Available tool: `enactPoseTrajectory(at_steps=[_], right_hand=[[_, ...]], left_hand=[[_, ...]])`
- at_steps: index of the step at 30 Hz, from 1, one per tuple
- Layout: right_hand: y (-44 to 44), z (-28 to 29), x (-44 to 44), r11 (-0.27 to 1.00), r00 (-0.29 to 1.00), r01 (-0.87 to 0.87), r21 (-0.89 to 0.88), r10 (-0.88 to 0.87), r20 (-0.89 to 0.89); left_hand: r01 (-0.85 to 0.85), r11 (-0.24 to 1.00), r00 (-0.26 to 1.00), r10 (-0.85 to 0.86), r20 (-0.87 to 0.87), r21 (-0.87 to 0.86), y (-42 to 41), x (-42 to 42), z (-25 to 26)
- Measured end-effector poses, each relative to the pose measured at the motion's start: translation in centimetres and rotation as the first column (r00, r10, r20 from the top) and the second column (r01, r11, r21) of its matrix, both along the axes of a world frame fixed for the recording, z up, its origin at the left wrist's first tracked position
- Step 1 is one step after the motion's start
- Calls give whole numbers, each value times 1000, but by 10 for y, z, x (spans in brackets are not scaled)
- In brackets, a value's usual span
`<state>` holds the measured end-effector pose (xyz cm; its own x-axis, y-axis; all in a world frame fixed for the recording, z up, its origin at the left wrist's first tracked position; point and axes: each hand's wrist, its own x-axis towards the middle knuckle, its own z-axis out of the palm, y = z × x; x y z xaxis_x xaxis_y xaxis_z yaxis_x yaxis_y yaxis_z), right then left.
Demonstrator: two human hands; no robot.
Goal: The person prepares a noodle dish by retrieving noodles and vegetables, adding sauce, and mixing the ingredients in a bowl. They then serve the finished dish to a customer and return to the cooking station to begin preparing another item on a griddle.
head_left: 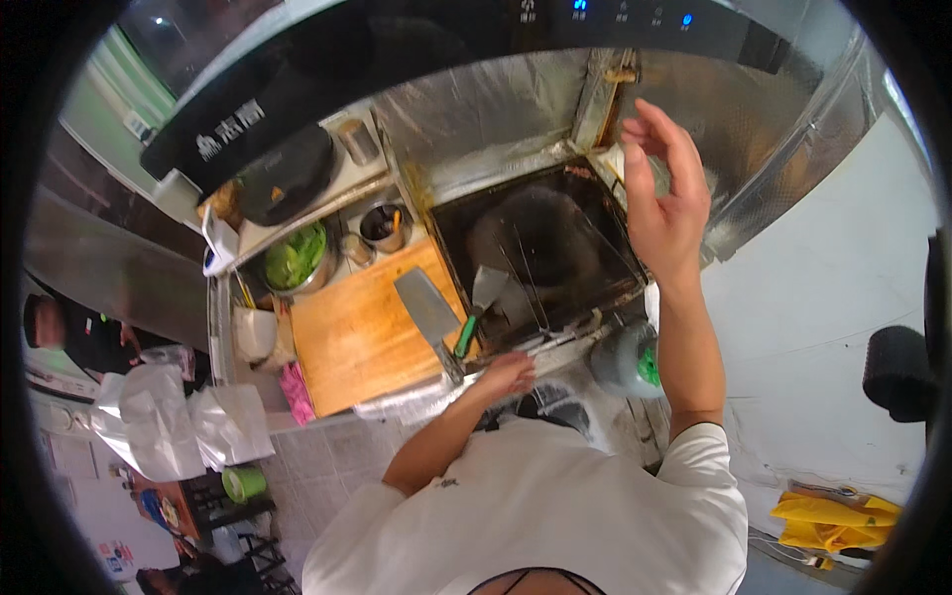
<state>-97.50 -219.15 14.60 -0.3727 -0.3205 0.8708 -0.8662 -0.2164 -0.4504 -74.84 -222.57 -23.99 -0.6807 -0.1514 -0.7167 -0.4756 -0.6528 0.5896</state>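
Note:
My right hand (669,197) is raised over the right side of a dark griddle (547,223), fingers apart and slightly curled, holding nothing. Low at the griddle's front edge is my left hand (513,374), near metal tongs (532,282); its fingers are blurred, and whether they touch anything cannot be told. A scraper with a green handle (466,336) rests across the griddle's left front corner. Beside it, a cleaver (428,305) lies on the wooden cutting board (349,335), its handle past the front edge.
Behind the board stand a metal bowl of leafy greens (297,256) and a pot (383,225) with dark contents. A black range hood (416,52) overhangs the back. A pink cloth (297,394) lies at the board's left. Another person (82,335) is at far left.

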Motion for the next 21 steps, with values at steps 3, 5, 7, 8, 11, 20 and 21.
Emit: enactPoseTrajectory(at_steps=[3,5,7,8,11,20,21], right_hand=[[40,-23,4,981,999,37,190,-40,14],[60,-38,6,963,998,19,270,-35,52],[70,-45,9,939,994,-4,343,-34,104],[72,-47,10,926,990,-22,377,-32,137],[84,-61,8,911,975,-21,412,-73,211],[90,-134,10,876,828,-153,457,-139,543],[86,-137,15,875,803,-184,448,-129,582]], left_hand=[[-240,935,968,209,143,261,7,-63,-10],[-342,863,939,306,156,372,10,-84,-17],[-407,779,902,424,77,477,6,-95,-38],[-413,804,895,445,28,429,3,-95,-48],[-431,832,868,488,-91,350,-2,-79,-53],[-579,812,800,546,-250,-80,-104,80,69],[-596,799,787,560,-261,-84,-119,98,74]])
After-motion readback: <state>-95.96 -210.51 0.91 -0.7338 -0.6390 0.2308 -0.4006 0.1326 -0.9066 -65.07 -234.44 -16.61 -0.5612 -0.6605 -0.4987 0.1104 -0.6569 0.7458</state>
